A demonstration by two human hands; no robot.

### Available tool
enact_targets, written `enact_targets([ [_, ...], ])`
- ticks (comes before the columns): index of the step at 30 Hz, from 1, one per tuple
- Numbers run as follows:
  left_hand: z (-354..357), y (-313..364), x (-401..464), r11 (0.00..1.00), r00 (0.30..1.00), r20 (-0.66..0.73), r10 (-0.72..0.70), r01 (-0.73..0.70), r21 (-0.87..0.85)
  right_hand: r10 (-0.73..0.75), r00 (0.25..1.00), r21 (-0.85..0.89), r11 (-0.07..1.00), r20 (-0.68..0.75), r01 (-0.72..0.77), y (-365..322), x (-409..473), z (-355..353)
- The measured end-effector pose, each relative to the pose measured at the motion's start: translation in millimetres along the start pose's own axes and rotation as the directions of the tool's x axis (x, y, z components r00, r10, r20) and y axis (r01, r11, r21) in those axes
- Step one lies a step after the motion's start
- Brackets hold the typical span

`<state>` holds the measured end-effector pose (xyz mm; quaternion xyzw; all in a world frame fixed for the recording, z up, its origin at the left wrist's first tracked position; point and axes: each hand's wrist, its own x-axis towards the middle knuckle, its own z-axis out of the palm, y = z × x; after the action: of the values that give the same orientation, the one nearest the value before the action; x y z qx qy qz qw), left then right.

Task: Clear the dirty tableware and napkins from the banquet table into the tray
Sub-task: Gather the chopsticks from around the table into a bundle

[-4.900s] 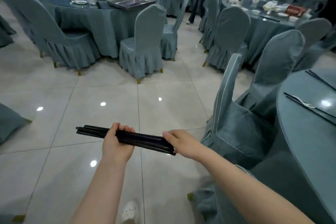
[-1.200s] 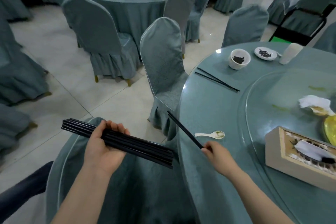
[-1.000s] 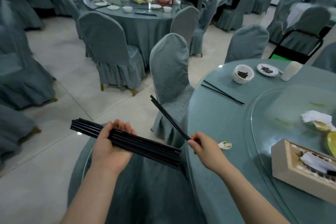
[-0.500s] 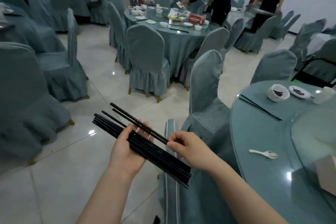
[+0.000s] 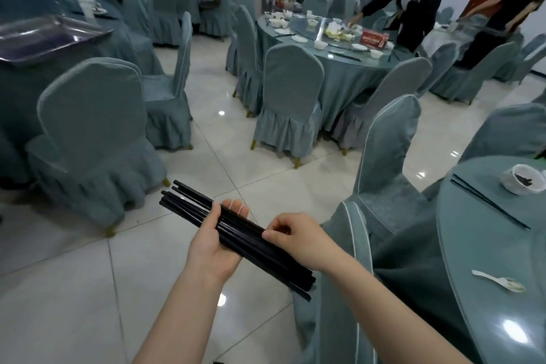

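Note:
My left hand (image 5: 214, 242) holds a bundle of several black chopsticks (image 5: 236, 230) across its palm, over the tiled floor. My right hand (image 5: 298, 236) pinches the bundle from the right side, fingers on the sticks. On the round banquet table (image 5: 472, 245) at my right lie one more pair of black chopsticks (image 5: 489, 205), a white spoon (image 5: 497, 277) and a small white bowl (image 5: 522, 179) with dark scraps. A metal tray (image 5: 50, 37) sits on another table at far left.
Covered chairs (image 5: 384, 151) stand between me and the table. Another chair (image 5: 88, 139) is at left. A further set table (image 5: 331, 38) stands ahead, where two people lean over it. Open tiled floor (image 5: 74, 289) lies in front of me.
My right hand picked a pair of chopsticks off the table edge and brought it to the bundle in my left hand. My view turned left, away from the table.

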<state>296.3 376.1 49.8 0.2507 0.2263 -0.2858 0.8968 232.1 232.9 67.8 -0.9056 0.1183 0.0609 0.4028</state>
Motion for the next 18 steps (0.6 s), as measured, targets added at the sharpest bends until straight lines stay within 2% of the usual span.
enact_targets([
  [8, -16.9, 52.0, 42.7, 0.995, 0.992, -0.092, 0.086, -0.09, -0.042, 0.071, 0.994, 0.142, 0.986, 0.077, -0.081, 0.0, 53.4, 5.5],
  [13, 3.2, 69.4, 95.4, 0.998, 0.99, -0.134, 0.049, -0.054, -0.033, 0.116, 0.992, 0.249, 0.96, 0.053, -0.126, 19.4, 104.4, -12.1],
  [18, 51.8, 77.0, 172.8, 0.999, 0.988, -0.154, 0.003, 0.003, 0.037, 0.191, 0.979, 0.356, 0.912, 0.065, -0.202, 64.4, 166.8, -57.8],
])
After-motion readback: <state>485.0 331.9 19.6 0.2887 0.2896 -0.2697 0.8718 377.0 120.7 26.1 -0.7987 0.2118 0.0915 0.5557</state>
